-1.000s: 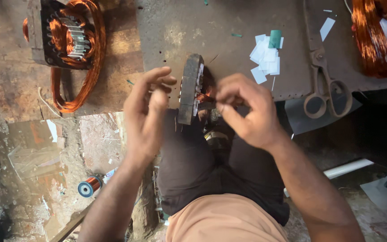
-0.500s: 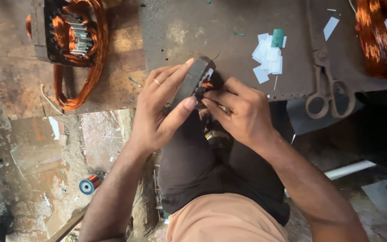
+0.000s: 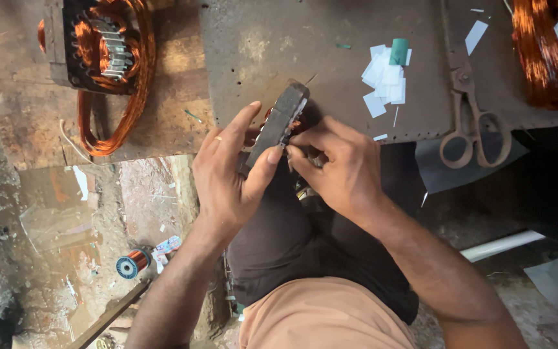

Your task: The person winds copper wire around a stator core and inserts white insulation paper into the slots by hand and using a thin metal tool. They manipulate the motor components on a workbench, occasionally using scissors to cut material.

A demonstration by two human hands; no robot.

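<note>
Your left hand grips the dark motor stator at the frame's centre, thumb against its edge, while your right hand pinches at its copper winding. On the bench, scissors lie right of centre, paper slips just above them.

1. A small printed packet lies on the floor, just beside a wire spool; it is flat and crumpled, white with blue and red patches.
2. A clear plastic wrapper lies on the floor at left, flat and glossy.
3. No signs or screens show.
</note>
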